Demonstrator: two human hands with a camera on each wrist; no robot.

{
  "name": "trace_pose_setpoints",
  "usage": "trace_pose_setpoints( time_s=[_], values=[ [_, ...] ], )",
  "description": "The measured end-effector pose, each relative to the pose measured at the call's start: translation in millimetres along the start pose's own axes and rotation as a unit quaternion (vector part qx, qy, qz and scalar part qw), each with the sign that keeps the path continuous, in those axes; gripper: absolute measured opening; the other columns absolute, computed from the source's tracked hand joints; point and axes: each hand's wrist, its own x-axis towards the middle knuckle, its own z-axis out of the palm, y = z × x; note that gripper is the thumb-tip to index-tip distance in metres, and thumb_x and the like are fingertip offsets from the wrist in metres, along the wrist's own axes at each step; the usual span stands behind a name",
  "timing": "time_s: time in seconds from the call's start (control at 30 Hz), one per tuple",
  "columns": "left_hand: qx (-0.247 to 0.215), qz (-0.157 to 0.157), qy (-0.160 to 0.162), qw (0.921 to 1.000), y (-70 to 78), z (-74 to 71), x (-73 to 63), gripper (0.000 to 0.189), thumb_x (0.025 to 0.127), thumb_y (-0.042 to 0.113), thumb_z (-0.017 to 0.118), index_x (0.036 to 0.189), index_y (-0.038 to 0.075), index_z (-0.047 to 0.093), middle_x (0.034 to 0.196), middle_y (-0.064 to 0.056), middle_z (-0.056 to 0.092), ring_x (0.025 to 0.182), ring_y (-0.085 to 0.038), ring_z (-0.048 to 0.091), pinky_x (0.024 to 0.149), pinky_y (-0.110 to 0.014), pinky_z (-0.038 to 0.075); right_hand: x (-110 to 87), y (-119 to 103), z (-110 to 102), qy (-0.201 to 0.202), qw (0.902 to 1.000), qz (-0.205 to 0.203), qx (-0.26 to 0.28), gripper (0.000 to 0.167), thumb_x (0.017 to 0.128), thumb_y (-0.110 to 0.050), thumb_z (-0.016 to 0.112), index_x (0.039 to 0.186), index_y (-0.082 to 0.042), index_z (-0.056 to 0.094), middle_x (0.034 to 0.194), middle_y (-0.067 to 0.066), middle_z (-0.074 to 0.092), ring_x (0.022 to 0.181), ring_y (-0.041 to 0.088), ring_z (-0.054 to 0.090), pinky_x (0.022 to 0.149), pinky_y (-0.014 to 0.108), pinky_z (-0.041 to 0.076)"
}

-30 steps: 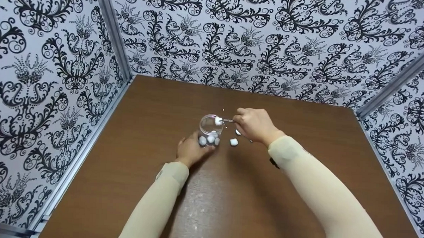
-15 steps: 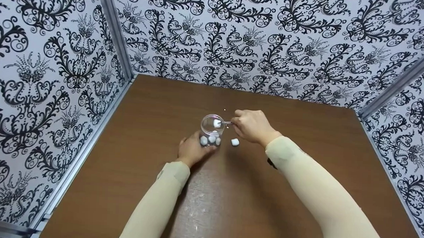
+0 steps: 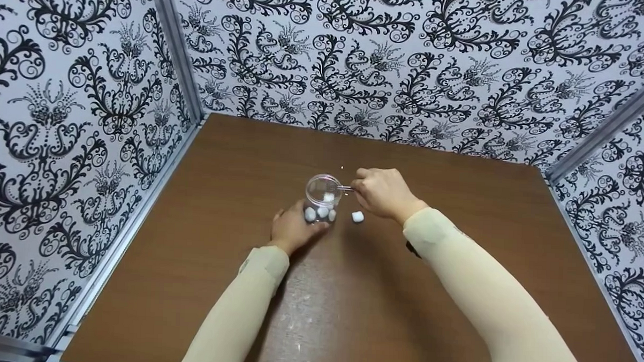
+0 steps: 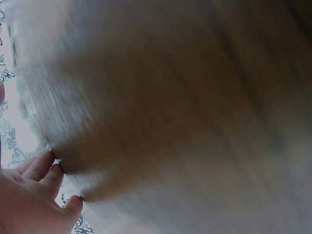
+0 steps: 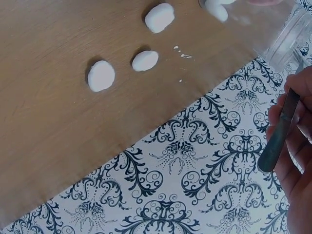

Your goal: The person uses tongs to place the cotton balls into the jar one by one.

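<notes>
Jar (image 3: 315,198) could tip if metal tool (image 5: 278,139), likely tweezers, catches its rim; left hand (image 3: 291,228), curled round lower jar, should guard against that. Right hand (image 3: 381,191) pinches tool, tip at jar mouth; cannot tell whether prongs are parted. Hard squeeze might shed fluff onto desk (image 5: 48,73), where white crumbs (image 5: 184,55) lie. Lumps in jar (image 3: 323,212): white, rounded, soft-looking, gathered low, seen through clear wall. Three loose lumps (image 5: 101,76) on desk nearby, similar, one more oval.
</notes>
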Motion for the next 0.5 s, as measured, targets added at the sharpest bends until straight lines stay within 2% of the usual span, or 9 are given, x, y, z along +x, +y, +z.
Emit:
trace_pose_setpoints(
  time_s=[0.27, 0.5],
  values=[
    [-0.002, 0.002, 0.004, 1.0000, -1.7, 1.9, 0.2, 0.075, 0.078, 0.057, 0.077, 0.133, 0.011, 0.055, 0.119, -0.006, 0.068, 0.112, -0.024, 0.062, 0.113, -0.049, 0.025, -3.5, 4, -3, -0.007, 0.9999, 0.009, 0.001, 0.008, 0.085, -0.012, 0.065, 0.078, -0.012, 0.070, 0.075, 0.002, 0.052, 0.061, 0.024, 0.057, 0.044, 0.044, 0.046],
    [-0.003, 0.003, 0.007, 1.0000, -2.0, 1.9, 0.9, 0.075, 0.078, 0.057, 0.077, 0.134, 0.012, 0.055, 0.118, -0.005, 0.068, 0.111, -0.024, 0.062, 0.113, -0.048, 0.025, -11.9, 13, -8, 0.012, 0.9999, 0.011, -0.003, 0.011, 0.086, -0.013, 0.063, 0.078, -0.010, 0.070, 0.075, 0.003, 0.053, 0.061, 0.026, 0.057, 0.043, 0.045, 0.045]
  ],
)
